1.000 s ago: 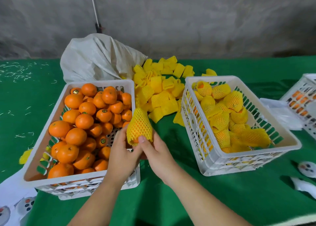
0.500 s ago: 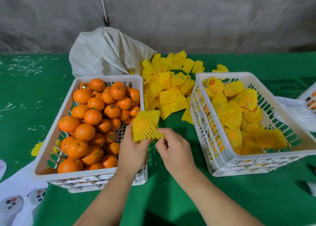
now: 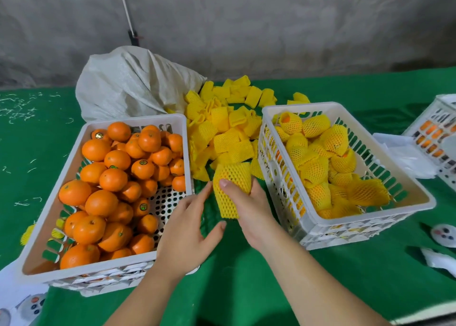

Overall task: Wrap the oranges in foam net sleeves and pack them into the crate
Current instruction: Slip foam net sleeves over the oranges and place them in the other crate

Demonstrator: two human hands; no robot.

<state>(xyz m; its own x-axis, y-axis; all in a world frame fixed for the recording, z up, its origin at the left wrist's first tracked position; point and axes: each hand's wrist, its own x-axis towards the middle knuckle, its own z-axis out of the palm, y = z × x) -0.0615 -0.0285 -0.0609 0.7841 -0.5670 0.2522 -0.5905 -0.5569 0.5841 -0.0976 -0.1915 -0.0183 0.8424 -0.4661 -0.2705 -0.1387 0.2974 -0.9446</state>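
At centre frame the right hand [image 3: 249, 209] grips a sleeved orange [image 3: 232, 187], thumb pressed on the yellow foam net, just left of the packing crate [image 3: 407, 192]. The left hand [image 3: 187, 229] hangs beside it with fingers spread, holding nothing. To pack well, I judge the fruit should sit centred in the sleeve before it goes right, into a gap among the wrapped oranges [image 3: 318, 162]. Bare oranges [image 3: 116, 175] wait in the left crate [image 3: 53, 207], and spare sleeves [image 3: 222, 130] lie on the green surface [image 3: 246, 283] between.
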